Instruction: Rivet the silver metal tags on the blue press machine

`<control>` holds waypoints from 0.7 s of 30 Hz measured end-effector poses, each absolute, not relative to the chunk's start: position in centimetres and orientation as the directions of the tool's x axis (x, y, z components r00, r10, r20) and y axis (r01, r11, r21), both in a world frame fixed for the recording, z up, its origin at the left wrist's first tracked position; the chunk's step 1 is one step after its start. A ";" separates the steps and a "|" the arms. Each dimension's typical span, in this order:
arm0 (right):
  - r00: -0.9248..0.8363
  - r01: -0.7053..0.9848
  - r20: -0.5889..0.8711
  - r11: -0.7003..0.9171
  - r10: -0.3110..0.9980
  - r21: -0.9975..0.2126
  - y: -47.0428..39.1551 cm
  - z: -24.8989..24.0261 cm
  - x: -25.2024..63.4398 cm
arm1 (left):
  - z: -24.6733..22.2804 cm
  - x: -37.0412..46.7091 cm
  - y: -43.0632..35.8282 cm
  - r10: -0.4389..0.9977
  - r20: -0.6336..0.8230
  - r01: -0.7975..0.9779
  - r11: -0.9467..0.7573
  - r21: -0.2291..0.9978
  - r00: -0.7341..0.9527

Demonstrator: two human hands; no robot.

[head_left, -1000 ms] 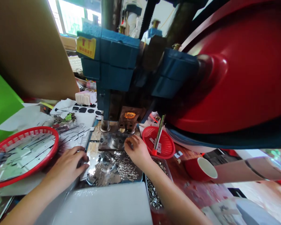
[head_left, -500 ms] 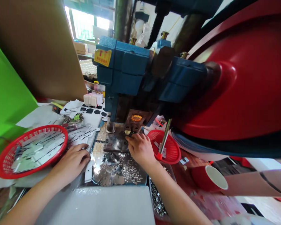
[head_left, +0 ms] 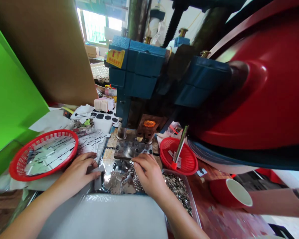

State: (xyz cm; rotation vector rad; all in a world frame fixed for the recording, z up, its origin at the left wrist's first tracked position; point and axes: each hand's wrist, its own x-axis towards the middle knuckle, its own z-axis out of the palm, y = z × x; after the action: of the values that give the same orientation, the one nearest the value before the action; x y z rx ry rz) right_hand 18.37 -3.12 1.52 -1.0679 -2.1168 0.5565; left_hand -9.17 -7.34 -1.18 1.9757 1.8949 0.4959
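My left hand (head_left: 82,171) rests beside the red basket at the left, thumb and forefinger apart. Its thumb tip lies against a flat metal strip (head_left: 98,182) at the edge of the press table. My right hand (head_left: 150,174) is low in front of the press die (head_left: 132,151), fingertips pinched at a small ring-ended metal piece (head_left: 132,161). Small metal pieces (head_left: 119,181) lie scattered on the shiny plate between my hands, partly hidden by my right hand. Above stands the blue press (head_left: 144,71), its punch head (head_left: 149,127) over the die.
The red basket (head_left: 76,146) holds flat metal strips. To the right are a smaller red basket (head_left: 163,156) with a metal rod leaning in it, a clear bin (head_left: 193,199) of small parts, and a red cup (head_left: 218,192). A big red flywheel (head_left: 259,99) overhangs the right side.
My right hand has drawn back from under the punch toward me. My left thumb has stretched out to the strip. The whole view has shifted slightly.
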 end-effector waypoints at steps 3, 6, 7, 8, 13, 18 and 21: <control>-0.417 0.466 0.289 0.476 0.862 -0.746 -3.6 1.5 17.8 | 0.1 -8.6 -7.4 0.996 -0.085 0.821 0.040 0.569 0.011; -0.437 0.428 0.180 0.380 0.881 -0.820 -4.0 1.5 17.2 | 1.0 -7.9 -7.1 0.989 -0.150 0.804 0.097 0.587 -0.010; -0.449 0.417 0.149 0.354 0.881 -0.837 -4.1 1.5 17.0 | 1.2 -7.7 -7.0 0.991 -0.134 0.813 0.092 0.575 -0.017; -0.460 0.406 0.119 0.327 0.880 -0.854 -4.2 1.4 16.9 | 1.3 -7.6 -6.8 0.994 -0.107 0.827 0.081 0.557 -0.025; -0.430 0.224 -0.039 0.064 0.902 -0.973 -5.1 0.9 16.2 | 1.8 -6.4 -6.5 1.000 -0.002 0.790 0.002 0.613 -0.001; -0.650 -0.351 -0.221 -0.544 0.728 -0.762 -6.3 1.1 15.1 | 2.5 -2.4 -7.1 0.980 0.141 0.545 -0.194 0.816 0.138; -0.591 -0.396 -0.258 -0.554 0.764 -0.732 -5.9 1.5 15.3 | 2.3 -0.7 -6.6 0.975 0.182 0.423 -0.218 0.879 0.125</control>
State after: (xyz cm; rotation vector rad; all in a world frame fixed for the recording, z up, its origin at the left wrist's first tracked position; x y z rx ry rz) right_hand 15.31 -5.90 1.52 -0.7478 -0.8262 2.1594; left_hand -0.65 -6.56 2.29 1.7365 1.3620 1.0518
